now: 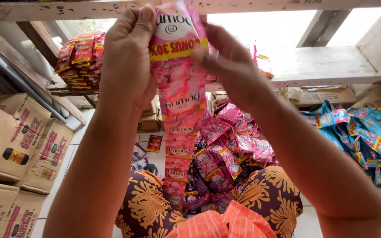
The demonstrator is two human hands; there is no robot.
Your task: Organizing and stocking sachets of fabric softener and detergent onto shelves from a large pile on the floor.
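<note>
Both my hands are raised near a pale wooden beam (287,5). My left hand (126,66) pinches the top of a long strip of pink sachets (178,88) between thumb and fingers. My right hand (230,66) touches the strip's right edge, and its fingers are blurred. The strip hangs straight down past my arms to my lap, where I wear a brown cloth with orange flowers (146,207). Below it lies a heap of pink and dark purple sachets (230,150).
Red sachet strips (80,55) hang at the upper left. Brown cardboard boxes (27,132) are stacked on the left over a white tiled floor (78,145). Blue sachets (367,136) pile at the right. A wooden shelf (327,66) runs behind, with more boxes (323,94) under it.
</note>
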